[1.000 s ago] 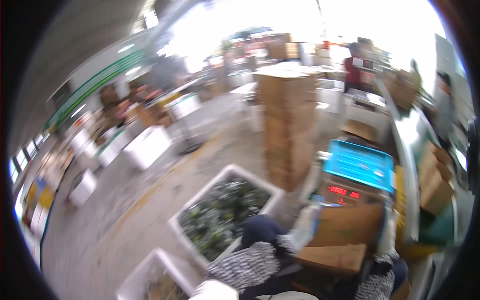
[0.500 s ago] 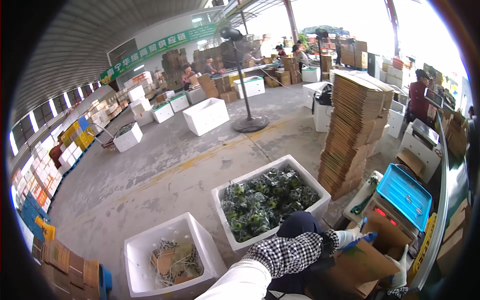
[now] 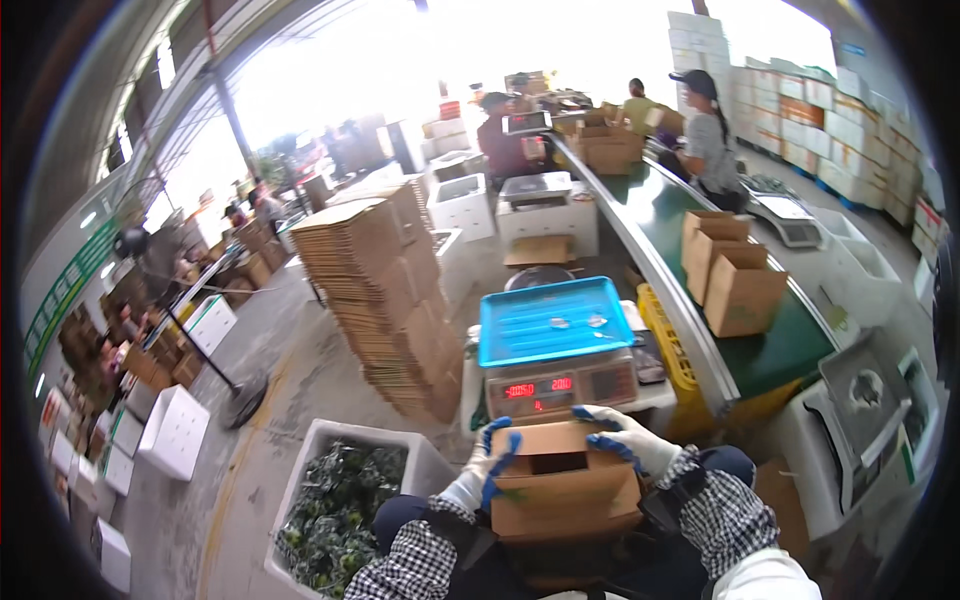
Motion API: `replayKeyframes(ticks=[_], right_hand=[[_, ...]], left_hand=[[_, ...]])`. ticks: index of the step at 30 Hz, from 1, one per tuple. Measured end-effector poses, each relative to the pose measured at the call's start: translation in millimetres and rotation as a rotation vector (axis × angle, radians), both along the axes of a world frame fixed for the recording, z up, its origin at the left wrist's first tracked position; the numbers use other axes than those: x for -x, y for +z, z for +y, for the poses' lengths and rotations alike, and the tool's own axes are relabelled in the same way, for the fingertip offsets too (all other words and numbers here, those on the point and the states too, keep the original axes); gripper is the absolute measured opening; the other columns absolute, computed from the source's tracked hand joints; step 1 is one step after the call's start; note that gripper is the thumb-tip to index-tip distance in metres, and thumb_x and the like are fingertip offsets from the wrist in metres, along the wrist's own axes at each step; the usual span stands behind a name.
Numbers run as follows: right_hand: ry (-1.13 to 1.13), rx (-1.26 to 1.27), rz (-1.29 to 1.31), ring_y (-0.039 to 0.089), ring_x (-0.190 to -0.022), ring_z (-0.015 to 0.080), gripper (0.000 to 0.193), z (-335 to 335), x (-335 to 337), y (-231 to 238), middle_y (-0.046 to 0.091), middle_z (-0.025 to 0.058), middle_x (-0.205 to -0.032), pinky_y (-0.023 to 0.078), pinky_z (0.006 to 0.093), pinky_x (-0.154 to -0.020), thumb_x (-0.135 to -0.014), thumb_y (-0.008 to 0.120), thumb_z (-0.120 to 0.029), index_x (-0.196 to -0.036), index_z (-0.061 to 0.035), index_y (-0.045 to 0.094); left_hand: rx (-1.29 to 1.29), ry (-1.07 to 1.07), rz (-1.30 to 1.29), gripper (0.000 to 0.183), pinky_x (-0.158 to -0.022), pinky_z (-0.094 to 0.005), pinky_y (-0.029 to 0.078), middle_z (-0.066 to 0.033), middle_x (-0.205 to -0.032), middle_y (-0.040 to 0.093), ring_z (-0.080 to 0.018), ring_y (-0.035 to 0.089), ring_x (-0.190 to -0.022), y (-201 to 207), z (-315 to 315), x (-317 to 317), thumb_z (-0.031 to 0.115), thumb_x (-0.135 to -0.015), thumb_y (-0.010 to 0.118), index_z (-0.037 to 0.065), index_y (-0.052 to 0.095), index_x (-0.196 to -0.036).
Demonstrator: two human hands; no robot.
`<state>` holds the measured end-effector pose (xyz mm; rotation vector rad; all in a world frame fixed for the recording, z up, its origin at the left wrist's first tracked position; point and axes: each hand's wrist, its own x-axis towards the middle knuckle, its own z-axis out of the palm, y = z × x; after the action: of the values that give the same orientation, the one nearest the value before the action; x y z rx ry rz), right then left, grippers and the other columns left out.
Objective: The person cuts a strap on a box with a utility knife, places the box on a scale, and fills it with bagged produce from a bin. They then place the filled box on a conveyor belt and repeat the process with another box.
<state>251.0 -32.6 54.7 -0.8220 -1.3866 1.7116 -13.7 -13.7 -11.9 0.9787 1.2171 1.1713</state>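
A brown cardboard box stands between my knees, its top flaps partly folded in around a dark gap. My left hand, in a white glove with blue fingertips, grips the box's left side. My right hand, gloved alike, holds the far right corner with its fingers bent over the edge. Just beyond the box is a digital scale with a lit red display, bearing a blue plastic tray with a few small bits in it.
A white foam crate of bagged green produce stands on the left. Behind it rises a tall stack of flattened cartons. On the right runs a green conveyor belt carrying several open boxes. A co-worker stands beside it.
My view has swung to the right, bringing the scale and conveyor to the middle. The box is now upright before me, both hands at its sides; its top flaps are partly folded in.
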Motion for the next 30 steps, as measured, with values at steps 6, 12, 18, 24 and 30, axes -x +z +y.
replayKeyframes(ticks=[6, 12, 18, 24, 30], right_hand=[[-0.296, -0.901, -0.771, 0.034, -0.124, 0.0417, 0.046, -44, 7, 71, 0.035, 0.0204, -0.136, 0.028, 0.0509, -0.102, -0.086, 0.056, -0.031, -0.128, -0.0135, 0.046], [-0.219, -0.901, -1.215, 0.028, -0.128, 0.038, 0.058, -16, 31, 33, 0.037, 0.0236, -0.134, 0.014, 0.0524, -0.107, -0.089, 0.042, -0.043, -0.134, -0.0068, 0.037], [-0.211, -0.888, -1.034, 0.028, -0.127, 0.0406, 0.057, -5, 22, 30, 0.035, 0.0248, -0.134, 0.016, 0.0514, -0.106, -0.089, 0.042, -0.045, -0.134, -0.0106, 0.038], [-0.207, -1.015, -1.031, 0.019, -0.13, 0.0469, 0.074, -10, 25, 49, 0.025, 0.0318, -0.138, 0.014, 0.0497, -0.108, -0.083, 0.047, -0.058, -0.138, -0.0122, 0.031], [0.166, -1.125, -1.066, 0.026, -0.126, 0.0494, 0.088, -8, 55, 45, 0.03, 0.0364, -0.133, 0.014, 0.0542, -0.106, -0.069, 0.058, -0.065, -0.138, -0.0166, 0.035]], left_hand=[[0.193, -0.021, -0.103, 0.037, -0.067, -0.0367, 0.054, -0.0044, -0.095, 0.058, -0.0179, 0.058, -0.083, 22, 0, -13, 0.018, -0.08, 0.07, 0.02, 0.049, -0.11], [0.179, -0.262, -0.505, 0.039, -0.081, -0.0405, 0.052, -0.0083, -0.106, 0.055, -0.0229, 0.056, -0.101, 43, -7, -14, 0.021, -0.086, 0.061, 0.019, 0.044, -0.12], [0.126, -0.22, -0.09, 0.062, -0.082, -0.0386, 0.051, -0.0089, -0.126, 0.044, -0.0207, 0.053, -0.106, 46, -19, -18, 0.026, -0.086, 0.061, 0.021, 0.024, -0.137], [0.152, -0.159, -0.355, 0.074, -0.081, -0.0371, 0.051, -0.0111, -0.123, 0.046, -0.0239, 0.054, -0.103, 55, -34, -29, 0.013, -0.084, 0.063, 0.023, 0.016, -0.141], [-0.027, -0.202, -0.702, 0.041, -0.083, -0.0326, 0.05, -0.0088, -0.12, 0.051, -0.0243, 0.055, -0.104, -42, -5, 72, 0.026, -0.092, 0.052, 0.018, 0.038, -0.13]])
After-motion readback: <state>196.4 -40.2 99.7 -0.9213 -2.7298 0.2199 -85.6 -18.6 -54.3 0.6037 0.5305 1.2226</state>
